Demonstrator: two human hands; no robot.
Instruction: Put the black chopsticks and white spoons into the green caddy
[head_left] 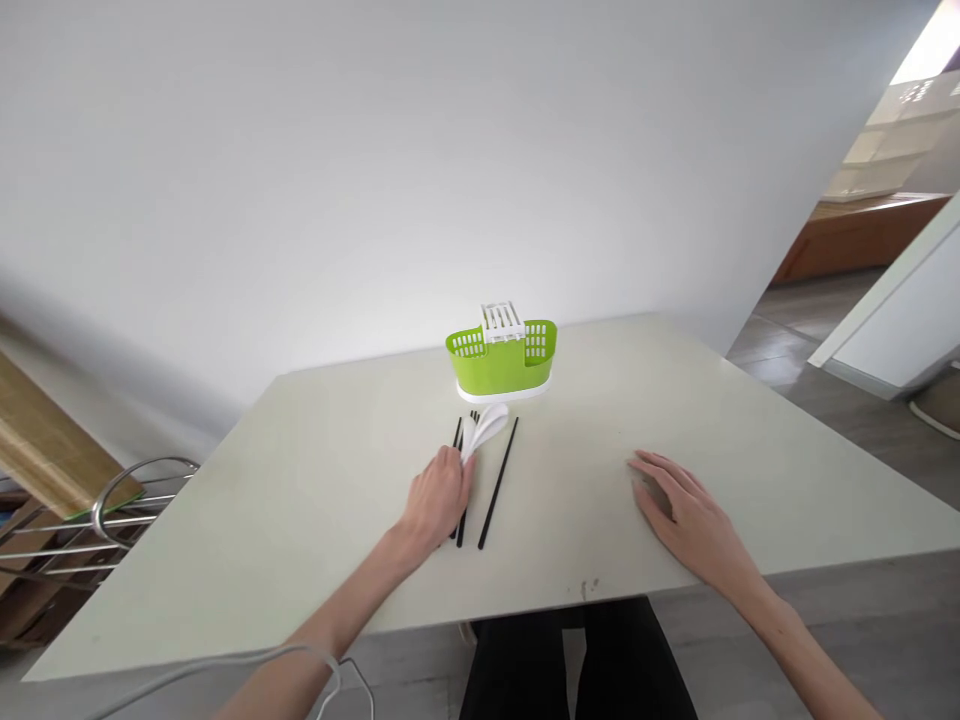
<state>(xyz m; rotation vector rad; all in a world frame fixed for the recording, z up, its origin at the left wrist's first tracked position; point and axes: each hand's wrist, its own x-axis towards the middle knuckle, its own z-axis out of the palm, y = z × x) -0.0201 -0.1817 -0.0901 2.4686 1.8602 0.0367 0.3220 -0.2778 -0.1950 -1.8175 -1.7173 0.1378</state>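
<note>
My left hand is closed round the handles of white spoons, low over the table. Their bowls point away from me; two seem to overlap. Under and beside this hand lie black chopsticks and a black fork, partly covered by the fingers. One black chopstick lies apart, just right of the hand. My right hand rests on the table at the right, fingers stretched out and holding nothing. Beyond the spoons stands a green cutlery basket with a white slotted top piece and white base.
The pale table meets a white wall behind the basket. Left of the table are a metal wire rack and a wooden board. A pale cable crosses near my left forearm.
</note>
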